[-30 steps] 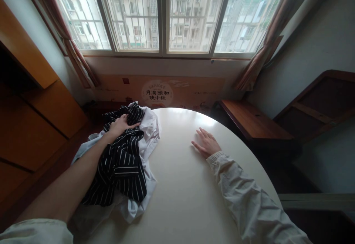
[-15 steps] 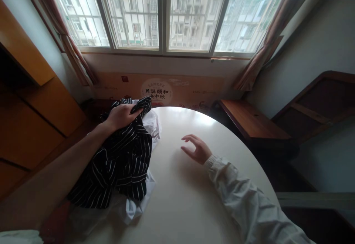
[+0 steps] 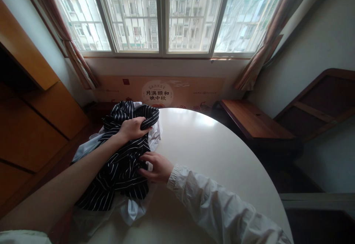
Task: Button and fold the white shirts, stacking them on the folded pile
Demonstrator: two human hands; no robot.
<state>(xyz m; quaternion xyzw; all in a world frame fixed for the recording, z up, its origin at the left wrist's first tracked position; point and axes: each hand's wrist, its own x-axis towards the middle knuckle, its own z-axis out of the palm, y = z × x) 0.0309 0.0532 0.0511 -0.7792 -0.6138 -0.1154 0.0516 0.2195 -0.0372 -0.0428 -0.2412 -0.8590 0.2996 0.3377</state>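
Note:
A black garment with thin white stripes (image 3: 122, 170) lies rumpled at the left side of the round white table (image 3: 199, 144). My left hand (image 3: 135, 128) grips a folded upper edge of it, thumb and fingers closed round the cloth. My right hand (image 3: 157, 167) is at the garment's right side, its thumb and fingers apart and touching or just over the fabric; whether any cloth is pinched there I cannot tell. Under the striped garment lies white clothing (image 3: 133, 210), showing at its lower, upper right and left edges.
A barred window (image 3: 138, 14) with tied curtains (image 3: 74, 55) is beyond the table. Below it stands a printed orange panel (image 3: 188, 92). A small wooden desk (image 3: 255, 118) is at the right, wooden cabinets (image 3: 36, 125) at the left.
My right hand has moved left from over the bare table to the striped garment. My left hand, still holding the cloth, has shifted a little right and nearer to me.

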